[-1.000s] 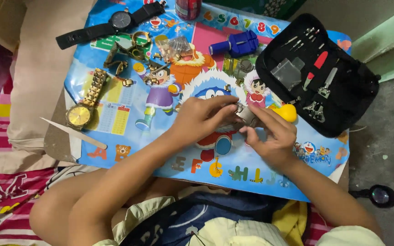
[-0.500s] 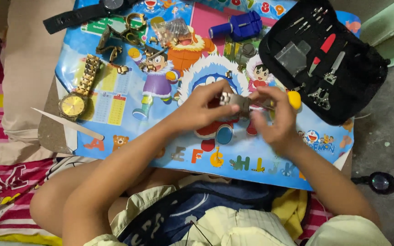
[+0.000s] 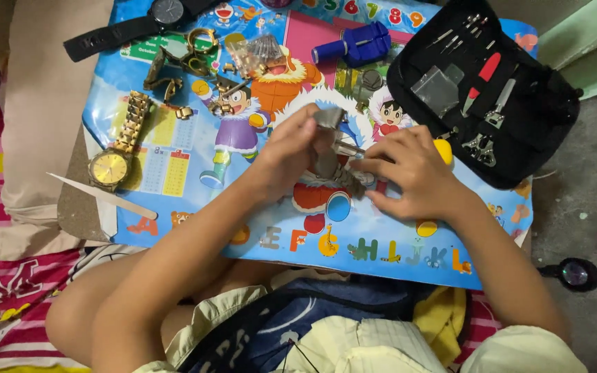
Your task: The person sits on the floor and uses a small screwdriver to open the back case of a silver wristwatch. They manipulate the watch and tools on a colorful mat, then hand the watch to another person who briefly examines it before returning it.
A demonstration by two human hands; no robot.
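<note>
Watch band (image 3: 331, 148) over cartoon mat (image 3: 395, 242).

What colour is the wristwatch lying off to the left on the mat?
The wristwatch is gold, dial and link band alike; the head view shows it clearly.

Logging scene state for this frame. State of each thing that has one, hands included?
Left hand: closed on a silver watch band.
Right hand: fingers on the band, a yellow-handled tool under it.
Tool case: unzipped, lying open, tools in their slots.
Gold watch: flat, face up, untouched.
Black watch: flat, strap spread out.
Blue tool: lying on the mat, untouched.
</note>
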